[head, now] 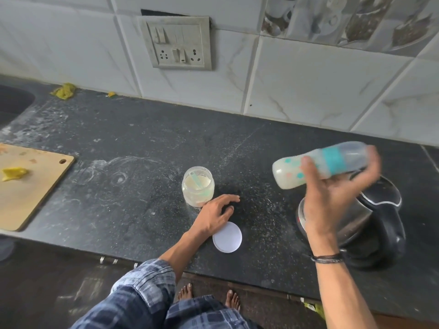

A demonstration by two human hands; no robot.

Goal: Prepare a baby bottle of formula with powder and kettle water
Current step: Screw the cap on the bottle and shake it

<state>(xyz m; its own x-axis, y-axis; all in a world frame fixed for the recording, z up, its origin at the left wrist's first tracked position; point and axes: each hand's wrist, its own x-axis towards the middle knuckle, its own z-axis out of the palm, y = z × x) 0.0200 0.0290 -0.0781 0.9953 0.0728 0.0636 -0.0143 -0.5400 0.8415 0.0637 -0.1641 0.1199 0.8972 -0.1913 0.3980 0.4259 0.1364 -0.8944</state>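
Right hand (332, 195): clamped around the baby bottle (320, 163), held sideways above the kettle (370, 224).
Left hand (217, 213): fingers spread, resting on the counter (142, 150) beside the open powder jar (198, 189).
Free counter: wide between jar and cutting board (28, 184).
Hidden: bottle motion-blurred; arm covers part of kettle.

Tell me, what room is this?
Most likely a home kitchen. There is a dark stone counter against a tiled wall, a wooden cutting board with food scraps, and an electric kettle beside the person.

Motion blurs the baby bottle (320, 163); the right hand (332, 198) partly hides the kettle (370, 224).
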